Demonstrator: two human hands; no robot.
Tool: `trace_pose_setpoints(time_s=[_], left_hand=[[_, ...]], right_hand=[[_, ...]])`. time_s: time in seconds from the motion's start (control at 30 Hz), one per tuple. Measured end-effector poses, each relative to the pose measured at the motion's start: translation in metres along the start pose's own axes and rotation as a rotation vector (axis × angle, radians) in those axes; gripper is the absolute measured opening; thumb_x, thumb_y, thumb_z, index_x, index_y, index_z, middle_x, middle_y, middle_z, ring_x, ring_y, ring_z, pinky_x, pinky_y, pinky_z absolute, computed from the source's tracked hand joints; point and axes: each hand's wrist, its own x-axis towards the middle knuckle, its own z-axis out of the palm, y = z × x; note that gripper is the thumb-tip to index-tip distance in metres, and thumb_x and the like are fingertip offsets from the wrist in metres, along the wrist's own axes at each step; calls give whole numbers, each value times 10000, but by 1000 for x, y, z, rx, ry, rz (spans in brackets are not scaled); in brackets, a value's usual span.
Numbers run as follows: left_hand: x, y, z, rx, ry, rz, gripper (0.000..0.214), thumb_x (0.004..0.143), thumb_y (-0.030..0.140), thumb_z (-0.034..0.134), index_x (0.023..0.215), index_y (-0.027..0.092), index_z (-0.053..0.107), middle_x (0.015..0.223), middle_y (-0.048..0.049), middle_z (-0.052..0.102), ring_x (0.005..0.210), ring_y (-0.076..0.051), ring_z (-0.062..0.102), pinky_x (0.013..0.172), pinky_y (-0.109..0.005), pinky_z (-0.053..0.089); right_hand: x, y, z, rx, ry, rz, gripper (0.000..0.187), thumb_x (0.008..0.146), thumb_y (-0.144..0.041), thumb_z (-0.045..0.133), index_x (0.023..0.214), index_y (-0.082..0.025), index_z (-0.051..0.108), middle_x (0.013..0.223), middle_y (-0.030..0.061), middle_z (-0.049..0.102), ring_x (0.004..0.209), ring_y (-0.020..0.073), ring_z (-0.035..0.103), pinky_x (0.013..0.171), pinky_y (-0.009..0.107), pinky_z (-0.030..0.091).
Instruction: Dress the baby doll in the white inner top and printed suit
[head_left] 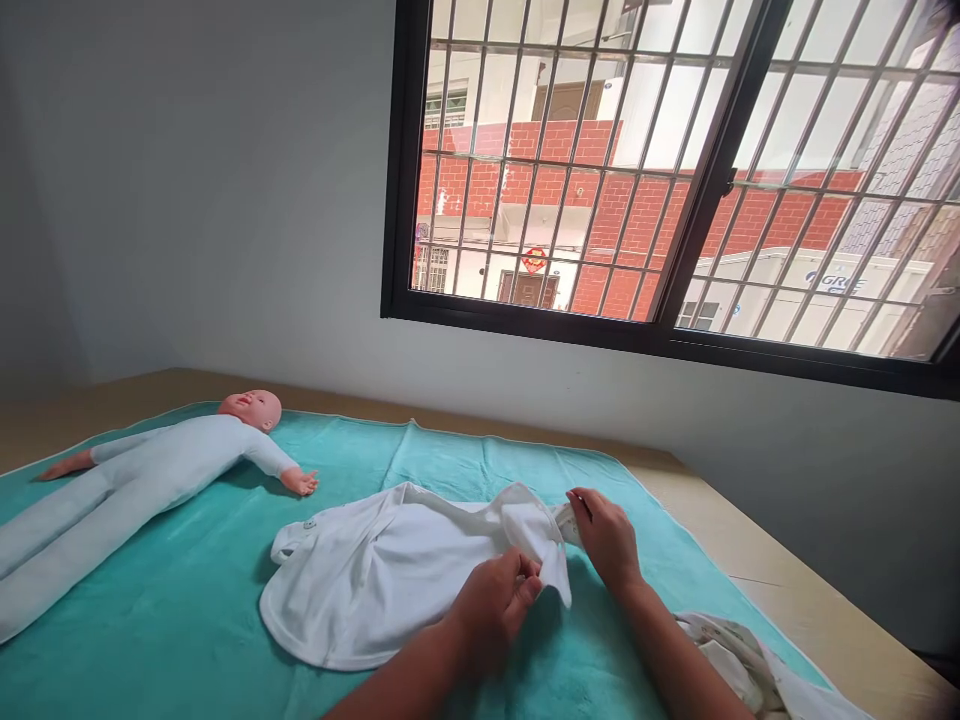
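**Two hands on the right end of a white garment (420, 560)**

At the far left a baby doll (187, 455) in a pale one-piece suit lies on its back on a green cloth (187, 600), its legs running out of view.

To the right of the doll and apart from it, the white garment lies mostly flat on the same cloth, rounded end to the left, its right end lifted and gathered. The left hand (491, 600) comes in at the near edge, thumb and fingers together, apparently clamped on the raised flap. Just beyond it, the right hand (611, 540) has its grip pinched on a narrow, faintly patterned piece at the garment's right tip; whether that is a sleeve or a lining I cannot tell.

The step in hand looks like opening out or straightening that end. The next move would call for one grip to anchor the cloth while the other works the narrow piece gently.

Farther right, a patterned cloth bundle (742, 650) lies near the right forearm, with the bare bench (787, 580) beyond.
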Motion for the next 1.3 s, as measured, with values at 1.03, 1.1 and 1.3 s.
trace_pose_setpoints(time_s=[1.03,1.1,1.3], left_hand=[[-6,-84,-168,789,389,-507,207,882,298,503,967,178,649,1139,-113,670,1122,-319,554,904,-432,405],[-7,-85,-168,834,382,-511,188,891,317,499,917,196,641,1095,-85,683,1101,-293,567,880,-399,404],[-3,-79,-161,964,431,-477,233,967,298,377,973,190,583,986,-81,678,992,-240,603,770,-326,406]], right_hand=[[-19,-93,7,48,-547,-134,177,858,-399,583,830,-225,561,891,34,674,777,199,578,638,279,298],[-20,-89,13,74,-507,-97,198,917,-359,472,790,-220,535,863,37,667,778,194,573,653,278,310],[-17,-69,24,352,-376,157,336,937,-487,363,730,-238,448,684,-2,599,667,181,527,645,274,356]])
